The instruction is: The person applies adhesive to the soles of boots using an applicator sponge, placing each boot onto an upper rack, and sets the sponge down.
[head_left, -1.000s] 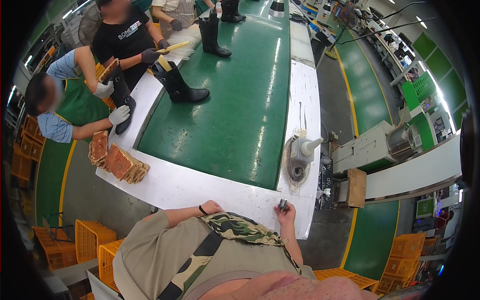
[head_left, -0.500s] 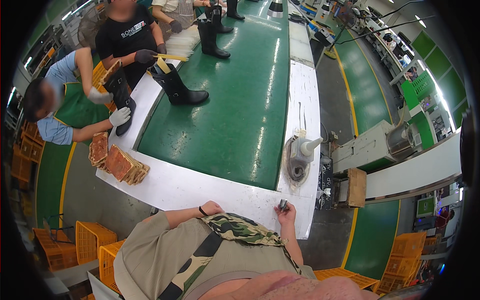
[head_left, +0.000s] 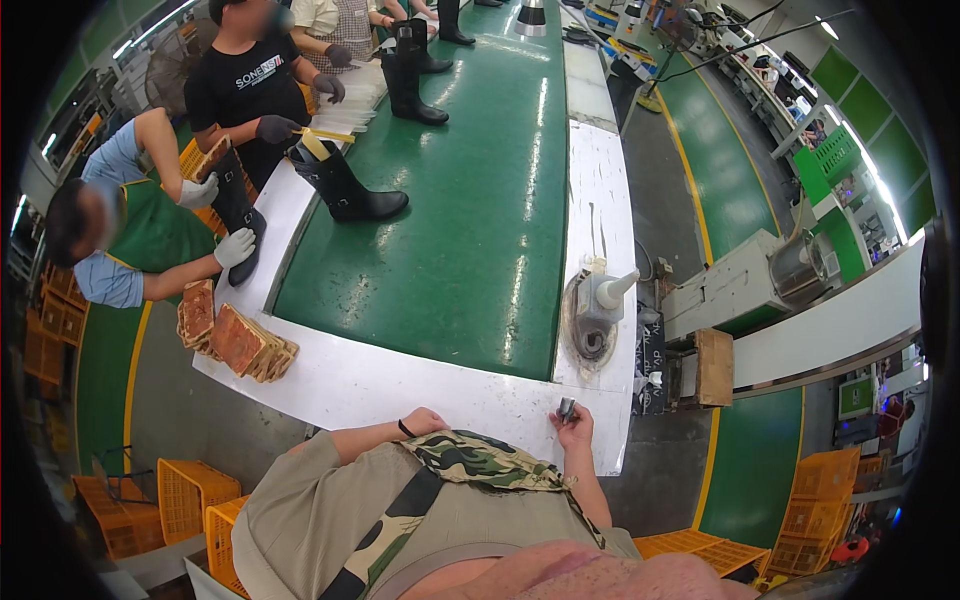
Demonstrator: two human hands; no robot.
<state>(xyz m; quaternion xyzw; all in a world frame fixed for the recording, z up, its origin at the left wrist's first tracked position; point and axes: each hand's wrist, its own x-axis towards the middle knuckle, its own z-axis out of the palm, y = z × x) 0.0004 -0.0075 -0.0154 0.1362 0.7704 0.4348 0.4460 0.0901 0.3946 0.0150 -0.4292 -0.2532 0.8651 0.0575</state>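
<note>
My right hand [head_left: 574, 430] is closed around a small dark grey, shiny piece [head_left: 567, 408], held upright above the white table edge; its exact kind is too small to tell. My left hand [head_left: 427, 421], with a black band on the wrist, is curled closed at the table's near edge, beside the camouflage cloth [head_left: 480, 460] at my front. Whatever it may hold is hidden. Nearest to my right hand stands a white squeeze bottle [head_left: 608, 293] with a nozzle, in a stained oval tray [head_left: 590, 349].
Black boots [head_left: 350, 190] stand along the green belt [head_left: 430, 270]. At left, a gloved person handles another boot [head_left: 236, 205] beside stacked reddish-brown pads [head_left: 250, 343]. A person in black holds a yellow strip [head_left: 328, 134]. Yellow crates [head_left: 195, 497] stand on the floor.
My hands keep their places. The black-shirted person's one gloved hand has moved away from the yellow strip, up toward the clear strips. The gloved person's boot has shifted slightly. The view has shifted a little.
</note>
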